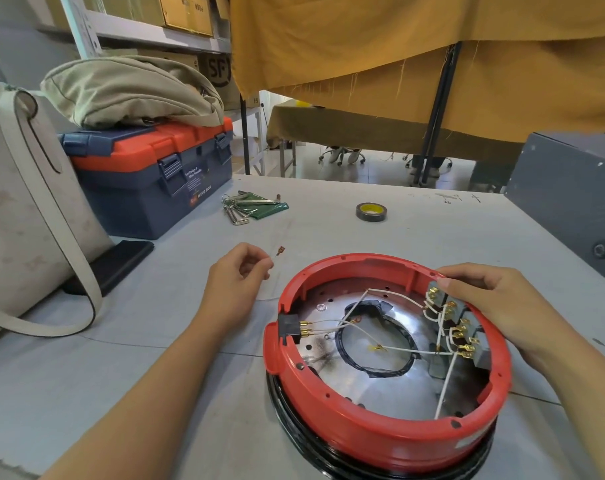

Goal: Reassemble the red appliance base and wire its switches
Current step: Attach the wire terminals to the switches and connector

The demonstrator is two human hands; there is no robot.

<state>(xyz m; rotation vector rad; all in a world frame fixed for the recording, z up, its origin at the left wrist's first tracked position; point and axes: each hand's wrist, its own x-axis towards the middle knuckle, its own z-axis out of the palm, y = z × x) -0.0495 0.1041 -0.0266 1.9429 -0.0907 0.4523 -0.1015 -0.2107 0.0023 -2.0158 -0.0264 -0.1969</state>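
Observation:
The round red appliance base (380,441) lies upside down at the right front of the table, with its metal plate and white wires (415,351) exposed. A row of grey switches (463,323) with brass terminals lines its right inner wall. A black connector (290,325) sits in the left wall. My right hand (495,299) rests on the far right rim, fingertips on the top switch. My left hand (238,275) hovers left of the base and pinches a thin wire ending in a small red terminal (280,251).
A blue and red toolbox (155,174) with a beige bag on it stands at the back left, a white bag (20,220) beside it. Hex keys (240,209) and a tape roll (371,212) lie farther back. A grey box (571,202) stands at the right.

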